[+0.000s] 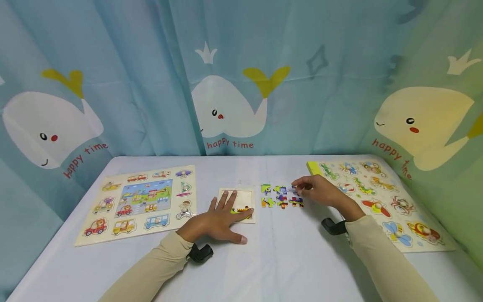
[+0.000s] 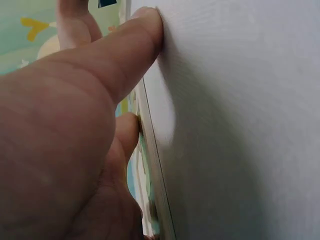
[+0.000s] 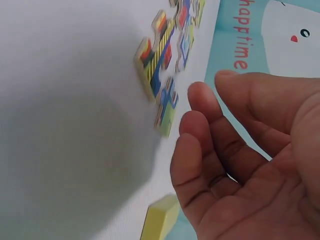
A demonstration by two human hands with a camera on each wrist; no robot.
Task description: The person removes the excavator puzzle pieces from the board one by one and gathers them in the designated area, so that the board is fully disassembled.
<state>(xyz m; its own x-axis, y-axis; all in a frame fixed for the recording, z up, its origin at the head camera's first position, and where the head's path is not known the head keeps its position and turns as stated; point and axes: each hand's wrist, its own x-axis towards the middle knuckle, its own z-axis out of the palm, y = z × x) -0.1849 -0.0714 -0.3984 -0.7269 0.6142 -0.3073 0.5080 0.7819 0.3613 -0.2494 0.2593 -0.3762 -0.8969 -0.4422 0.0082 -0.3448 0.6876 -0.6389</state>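
Note:
My left hand point(image 1: 222, 218) lies with spread fingers across a small wooden puzzle tray point(image 1: 222, 193). Part of a printed picture with yellow and black point(image 1: 237, 210) shows inside the tray, partly under the fingers. To the right are several jigsaw pieces in two rows, among them a green one point(image 1: 266, 188) and a striped one point(image 1: 297, 202). My right hand point(image 1: 318, 191) hovers at the far right piece of the back row, a blue and green piece point(image 3: 166, 107). In the right wrist view its fingers are loosely bent, with nothing between thumb and fingertips.
A large peg puzzle board with vehicles point(image 1: 107, 237) lies on the left of the white table point(image 1: 279, 256). On the right lies another board with insects point(image 1: 362, 201), with a yellow strip point(image 1: 314, 168) at its left edge. A whale-print curtain point(image 1: 320, 126) stands behind.

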